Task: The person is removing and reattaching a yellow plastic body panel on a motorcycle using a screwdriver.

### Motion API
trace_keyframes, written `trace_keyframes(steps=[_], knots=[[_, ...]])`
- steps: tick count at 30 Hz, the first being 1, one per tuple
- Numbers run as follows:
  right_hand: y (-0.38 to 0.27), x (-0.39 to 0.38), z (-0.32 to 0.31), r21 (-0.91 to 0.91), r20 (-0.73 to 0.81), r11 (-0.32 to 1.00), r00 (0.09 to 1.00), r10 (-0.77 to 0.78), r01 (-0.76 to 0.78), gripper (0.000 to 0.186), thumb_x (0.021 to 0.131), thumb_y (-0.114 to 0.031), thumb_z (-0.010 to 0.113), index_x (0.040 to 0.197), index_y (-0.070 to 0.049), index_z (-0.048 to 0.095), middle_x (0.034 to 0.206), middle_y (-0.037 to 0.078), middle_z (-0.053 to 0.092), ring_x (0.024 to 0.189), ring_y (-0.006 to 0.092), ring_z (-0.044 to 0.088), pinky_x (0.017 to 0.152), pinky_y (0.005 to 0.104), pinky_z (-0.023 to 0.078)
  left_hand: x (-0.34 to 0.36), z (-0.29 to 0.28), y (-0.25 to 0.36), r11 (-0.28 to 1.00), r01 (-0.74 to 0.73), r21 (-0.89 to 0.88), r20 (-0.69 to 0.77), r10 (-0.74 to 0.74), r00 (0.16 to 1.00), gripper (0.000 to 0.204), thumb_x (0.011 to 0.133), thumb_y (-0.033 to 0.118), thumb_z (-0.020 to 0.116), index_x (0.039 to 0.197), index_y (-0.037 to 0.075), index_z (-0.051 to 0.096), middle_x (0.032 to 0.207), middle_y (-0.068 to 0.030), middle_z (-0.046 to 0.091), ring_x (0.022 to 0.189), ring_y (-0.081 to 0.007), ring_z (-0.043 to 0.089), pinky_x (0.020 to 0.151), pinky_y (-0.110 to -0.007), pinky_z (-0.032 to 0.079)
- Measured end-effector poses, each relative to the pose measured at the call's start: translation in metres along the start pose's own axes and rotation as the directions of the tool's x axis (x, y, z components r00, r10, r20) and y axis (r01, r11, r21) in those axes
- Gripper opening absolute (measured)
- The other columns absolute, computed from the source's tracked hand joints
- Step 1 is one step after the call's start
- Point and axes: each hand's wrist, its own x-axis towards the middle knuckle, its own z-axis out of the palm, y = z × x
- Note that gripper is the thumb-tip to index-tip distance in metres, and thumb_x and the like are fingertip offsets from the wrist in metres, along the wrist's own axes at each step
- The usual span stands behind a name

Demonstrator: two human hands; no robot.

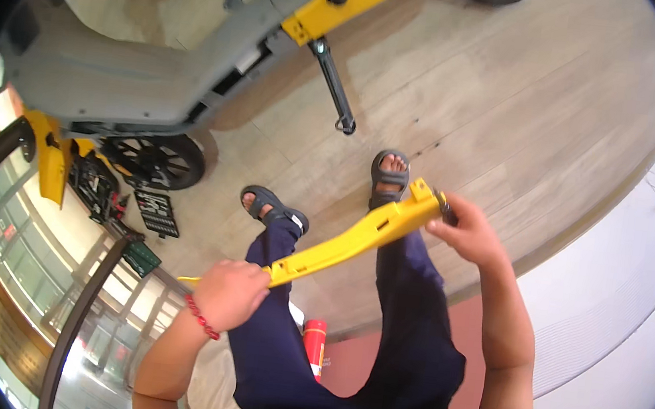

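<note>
A long yellow plastic panel [347,241] with slots and tabs lies slantwise across my legs in the head view, rising to the right. My left hand [230,290], with a red bead bracelet at the wrist, is closed on its lower left end. My right hand [462,229] grips the upper right end, where a small dark piece shows by my fingers. Beyond the panel are my sandalled feet.
A grey and yellow scooter [128,73] with an extended black stand [331,84] fills the upper left. Open tool cases [155,211] lie at its rear left. A red cylinder [314,344] is beside my legs, and a white wall [614,310] curves along the right.
</note>
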Motion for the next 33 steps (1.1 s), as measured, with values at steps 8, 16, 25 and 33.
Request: trace_keyframes(steps=[8, 16, 25, 33], knots=[[-0.089, -0.141, -0.052, 0.113, -0.186, 0.988, 0.975, 0.121, -0.102, 0.029, 0.092, -0.029, 0.075, 0.103, -0.002, 0.070, 0.072, -0.006, 0.055, 0.061, 0.0044, 0.048, 0.053, 0.0245, 0.041, -0.057, -0.092, 0.125, 0.988, -0.051, 0.148, 0.010, 0.050, 0.999, 0.012, 0.090, 0.023, 0.066, 0.090, 0.011, 0.067, 0.085, -0.0063, 0.067, 0.085, -0.0268, 0.068, 0.074, -0.044, 0.054], [-0.138, -0.161, -0.058, 0.213, -0.282, 0.977, 0.955, 0.094, -0.033, 0.019, 0.092, -0.022, 0.075, 0.097, -0.005, 0.071, 0.070, -0.008, 0.054, 0.063, 0.0038, 0.047, 0.055, 0.0238, 0.038, -0.048, -0.113, 0.121, 0.993, 0.000, 0.114, -0.158, 0.018, 0.987, 0.009, 0.085, 0.017, 0.069, 0.089, 0.010, 0.066, 0.084, -0.0084, 0.066, 0.086, -0.0300, 0.066, 0.076, -0.045, 0.052], [-0.084, -0.151, -0.151, 0.412, -0.652, 0.911, 0.706, 0.275, 0.025, 0.023, 0.097, -0.035, 0.070, 0.094, -0.012, 0.064, 0.067, -0.009, 0.044, 0.055, 0.0030, 0.038, 0.049, 0.0224, 0.031, -0.010, -0.122, 0.094, 0.936, -0.093, -0.340, -0.568, -0.125, 0.814, 0.029, 0.084, 0.000, 0.062, 0.113, 0.002, 0.063, 0.099, -0.0158, 0.066, 0.094, -0.0360, 0.062, 0.089, -0.046, 0.049], [0.044, -0.145, -0.310, 0.773, -0.627, 0.575, 0.459, 0.629, 0.268, 0.030, 0.097, -0.044, 0.068, 0.096, -0.014, 0.062, 0.068, -0.006, 0.049, 0.050, 0.0050, 0.039, 0.041, 0.0204, 0.033, 0.038, -0.013, 0.076, 0.919, 0.225, -0.323, -0.266, -0.316, 0.911, 0.025, 0.087, 0.005, 0.063, 0.112, 0.003, 0.064, 0.101, -0.0165, 0.066, 0.100, -0.0380, 0.061, 0.090, -0.047, 0.048]])
